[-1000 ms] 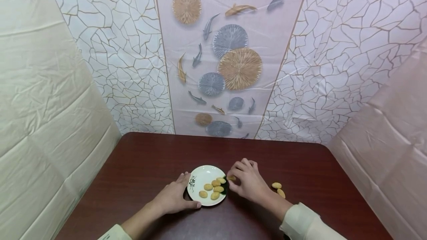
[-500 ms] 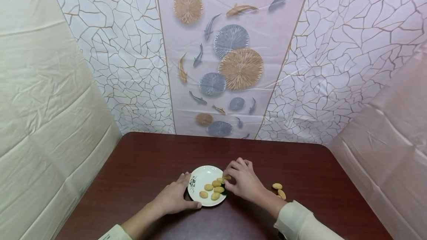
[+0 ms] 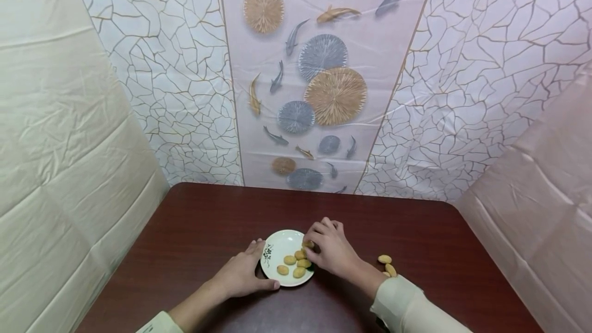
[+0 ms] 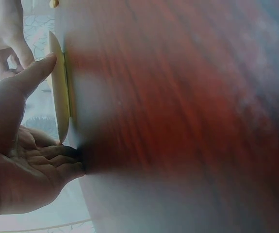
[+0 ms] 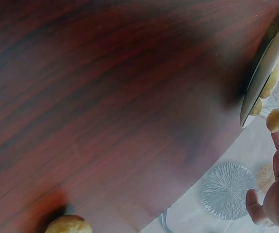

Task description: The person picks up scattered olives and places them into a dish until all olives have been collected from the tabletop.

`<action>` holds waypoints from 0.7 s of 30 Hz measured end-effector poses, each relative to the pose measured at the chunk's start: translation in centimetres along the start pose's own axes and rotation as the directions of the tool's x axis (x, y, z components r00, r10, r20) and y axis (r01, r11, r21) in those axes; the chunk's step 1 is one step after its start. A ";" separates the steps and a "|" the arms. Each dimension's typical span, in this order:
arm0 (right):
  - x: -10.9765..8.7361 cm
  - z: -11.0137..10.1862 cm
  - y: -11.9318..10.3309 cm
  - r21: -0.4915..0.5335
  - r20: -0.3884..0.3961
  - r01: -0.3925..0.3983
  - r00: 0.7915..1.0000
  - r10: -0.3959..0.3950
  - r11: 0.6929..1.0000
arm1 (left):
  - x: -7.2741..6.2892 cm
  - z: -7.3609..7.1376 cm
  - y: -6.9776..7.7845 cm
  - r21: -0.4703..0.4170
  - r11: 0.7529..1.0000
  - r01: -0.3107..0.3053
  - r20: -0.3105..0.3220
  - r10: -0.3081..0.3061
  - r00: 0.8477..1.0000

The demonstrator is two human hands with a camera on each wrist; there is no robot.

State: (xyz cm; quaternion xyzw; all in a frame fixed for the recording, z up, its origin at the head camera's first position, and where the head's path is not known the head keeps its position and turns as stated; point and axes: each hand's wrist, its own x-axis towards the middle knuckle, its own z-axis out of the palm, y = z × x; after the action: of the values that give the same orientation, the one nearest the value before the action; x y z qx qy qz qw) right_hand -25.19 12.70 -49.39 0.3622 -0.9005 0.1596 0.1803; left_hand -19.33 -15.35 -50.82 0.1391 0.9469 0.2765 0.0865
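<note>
In the head view, a plate [image 3: 282, 243] sits on the worktop [image 3: 210, 220]. At its left rim, the left hand's [image 3: 241, 273] grip holds it between thumb and fingers. At its right rim, the right hand [image 3: 334, 250] pinches a yellow piece [image 3: 307, 244]; other yellow pieces [image 3: 290, 260] lie in it. Loose pieces [image 3: 385, 259] lie right of it.

The left wrist view shows the left thumb against the plate's rim.

In the right wrist view, the pinched piece shows near the plate's rim.

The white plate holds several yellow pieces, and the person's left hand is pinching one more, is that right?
Wrong hand: the person's right hand is pinching the extra piece, as the right wrist view shows. The white plate does hold several yellow pieces.
</note>
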 end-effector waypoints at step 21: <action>1.4 1.8 -0.4 0.046 0.040 -0.016 0.999 0.014 0.999 | -0.2 -0.2 0.2 0.000 1.000 0.001 -0.010 -0.001 1.000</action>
State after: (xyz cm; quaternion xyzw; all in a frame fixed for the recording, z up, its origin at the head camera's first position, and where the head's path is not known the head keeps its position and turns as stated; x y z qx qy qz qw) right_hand -26.22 10.82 -50.33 0.3627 -0.9026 0.1744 0.1527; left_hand -19.16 -15.31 -50.52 0.1371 0.9474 0.2773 0.0820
